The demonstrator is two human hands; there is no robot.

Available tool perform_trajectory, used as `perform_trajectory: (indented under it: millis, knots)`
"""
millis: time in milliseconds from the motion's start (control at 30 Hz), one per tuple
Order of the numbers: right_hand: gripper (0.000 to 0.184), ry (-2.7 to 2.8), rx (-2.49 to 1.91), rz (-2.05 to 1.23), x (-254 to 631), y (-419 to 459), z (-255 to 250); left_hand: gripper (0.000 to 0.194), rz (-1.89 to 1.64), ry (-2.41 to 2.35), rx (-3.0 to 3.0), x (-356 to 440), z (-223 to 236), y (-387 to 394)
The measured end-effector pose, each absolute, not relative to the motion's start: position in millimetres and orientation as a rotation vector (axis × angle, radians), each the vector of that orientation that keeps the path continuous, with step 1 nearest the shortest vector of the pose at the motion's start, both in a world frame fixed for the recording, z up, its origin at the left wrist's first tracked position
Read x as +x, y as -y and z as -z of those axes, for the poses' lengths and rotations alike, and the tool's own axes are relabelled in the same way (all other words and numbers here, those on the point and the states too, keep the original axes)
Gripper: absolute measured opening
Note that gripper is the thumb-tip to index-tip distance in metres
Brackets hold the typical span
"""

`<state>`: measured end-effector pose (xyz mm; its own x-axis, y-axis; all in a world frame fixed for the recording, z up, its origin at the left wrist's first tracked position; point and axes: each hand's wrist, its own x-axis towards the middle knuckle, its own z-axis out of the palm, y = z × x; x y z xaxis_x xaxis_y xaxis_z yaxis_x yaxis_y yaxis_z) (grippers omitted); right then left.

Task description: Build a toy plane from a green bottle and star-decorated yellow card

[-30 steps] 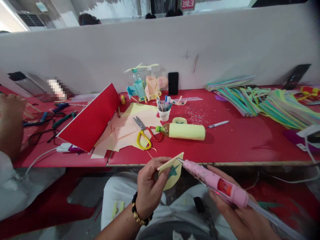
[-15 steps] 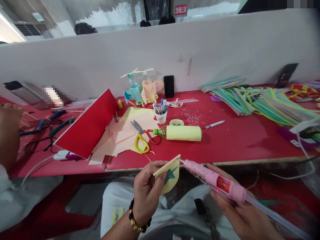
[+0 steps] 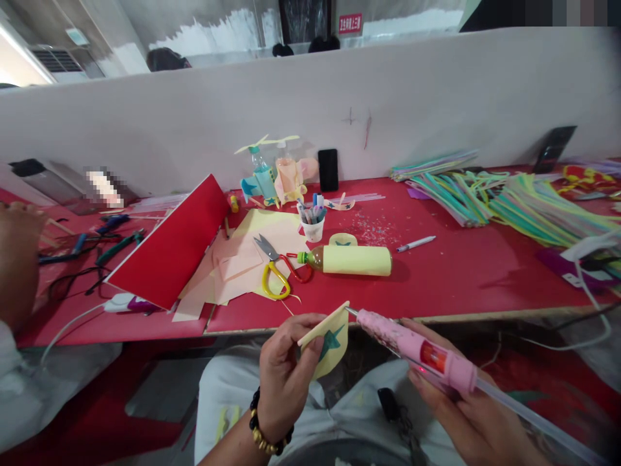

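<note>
While the left grip [image 3: 284,382] pinches a yellow cutout [image 3: 323,366] bearing a teal star [image 3: 330,343] above the lap [image 3: 233,414], the right grip [image 3: 468,404] closes around a pink glue gun [image 3: 412,346]; a wrapped bottle [image 3: 352,260] on the surface [image 3: 460,278] seems to lack wings, unlike the propeller bottle [image 3: 262,171] beyond.

- A small red sign [image 3: 350,23] high in the background carries white Chinese characters, too small to read exactly.
- A pixelated patch [image 3: 103,186] at far left cannot be read.
- The pink glue gun [image 3: 417,353] and white marker [image 3: 416,243] show no legible print.
</note>
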<state>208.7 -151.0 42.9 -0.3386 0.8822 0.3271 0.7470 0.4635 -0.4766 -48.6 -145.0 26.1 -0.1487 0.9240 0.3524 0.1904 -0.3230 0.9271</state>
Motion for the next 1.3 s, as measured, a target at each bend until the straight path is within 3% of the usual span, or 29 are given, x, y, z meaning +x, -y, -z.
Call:
perform_trajectory:
  millis: [733,1300]
  knots:
    - [0.057,2.182,-1.233,-0.362,187.9,160.0,-65.0,0.01,-1.518,-1.25,1.566,-45.3,-27.4,140.1]
    - [0.045,2.086,-1.292,-0.48,169.8,160.2,-86.7,0.006,-1.541,-1.176,1.532,-43.4,-26.6,136.0]
